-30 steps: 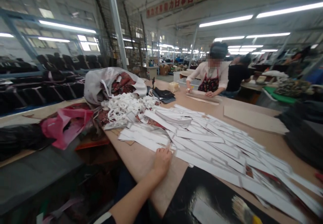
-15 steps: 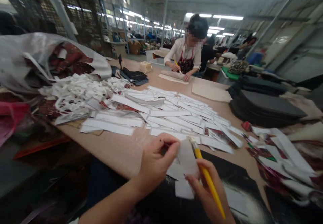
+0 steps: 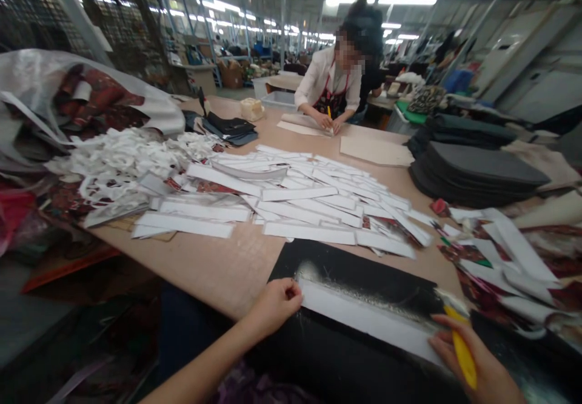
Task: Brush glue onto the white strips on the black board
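A long white strip (image 3: 364, 316) lies on a black sheet (image 3: 345, 264) at the table's near edge. My left hand (image 3: 282, 301) pinches the strip's left end between thumb and fingers. At the other end, my right hand (image 3: 468, 355) holds a yellow-handled brush (image 3: 461, 346), its bristles pointing up and left, while its fingertips touch the strip. Pale residue marks the black sheet along the strip's upper edge.
Many white strips (image 3: 300, 194) lie loosely across the table (image 3: 218, 264). White scraps (image 3: 122, 161) and a plastic bag (image 3: 159, 104) are at left, dark stacked pieces (image 3: 477, 170) at right. Across the table a person (image 3: 330, 88) works with a brush.
My hands have moved apart, the right one to the right with the brush. The white piece between them, earlier raised and bent, is now stretched flat over the black sheet.
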The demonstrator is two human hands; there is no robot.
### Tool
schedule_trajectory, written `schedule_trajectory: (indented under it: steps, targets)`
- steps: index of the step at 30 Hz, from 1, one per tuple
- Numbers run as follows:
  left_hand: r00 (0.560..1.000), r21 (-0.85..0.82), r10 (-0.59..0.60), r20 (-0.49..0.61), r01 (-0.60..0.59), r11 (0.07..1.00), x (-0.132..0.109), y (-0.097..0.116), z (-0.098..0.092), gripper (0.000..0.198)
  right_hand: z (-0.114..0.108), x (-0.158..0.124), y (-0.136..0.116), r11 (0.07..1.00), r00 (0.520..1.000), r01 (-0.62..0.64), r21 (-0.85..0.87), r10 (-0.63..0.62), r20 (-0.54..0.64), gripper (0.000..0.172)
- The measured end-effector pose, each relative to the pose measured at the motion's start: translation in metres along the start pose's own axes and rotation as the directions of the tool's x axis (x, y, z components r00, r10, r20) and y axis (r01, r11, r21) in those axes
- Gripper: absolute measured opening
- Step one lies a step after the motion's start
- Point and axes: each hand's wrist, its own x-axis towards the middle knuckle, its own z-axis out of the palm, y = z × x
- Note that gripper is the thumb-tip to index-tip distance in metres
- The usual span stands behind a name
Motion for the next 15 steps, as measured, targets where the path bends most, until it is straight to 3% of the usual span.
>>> schedule_trajectory:
  steps: [6, 15]
  targets:
    - [1.000, 0.193, -0.020, 0.010, 0.017, 0.981, 0.007, -0.001, -0.009, 0.011, 0.016, -0.001, -0.011, 0.996, 0.998, -0.060, -0.066, 0.061, 0.017, 0.041]
    - [0.999, 0.327, -0.036, 0.037, 0.022, 0.945, 0.010, 0.001, -0.006, 0.015, 0.017, -0.002, -0.031, 0.985, 0.995, -0.095, -0.146, 0.097, 0.004, 0.040]
